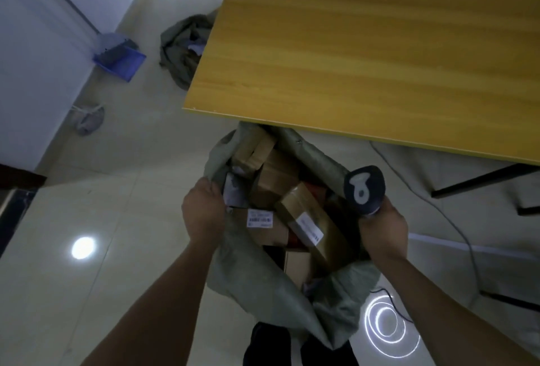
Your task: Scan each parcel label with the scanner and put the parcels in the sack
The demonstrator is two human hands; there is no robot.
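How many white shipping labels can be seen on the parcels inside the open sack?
2: one label on the parcel beside the left hand, one label on the tilted box mid-sack. Others may be hidden underneath.

Parcel labels (260,218) blurred; second sack (184,53) half behind table (365,44).

Looks like a bare back room used for sorting mail, not a home or a proper warehouse: pale glossy floor tiles (122,219) bouncing ceiling lights, plain white wall (32,53), one yellow wood-grain table (365,44) on thin black metal legs. Grey-green woven sack (263,272) on the floor stuffed with brown cardboard parcels (309,219) wearing white barcode labels (260,218), a dark handheld scanner (363,187) over it, and a second slumped sack (184,50) by the table's far side. Also a blue plastic dustpan (119,60) parked against the wall and a grey cable (455,234) trailing across the tiles.
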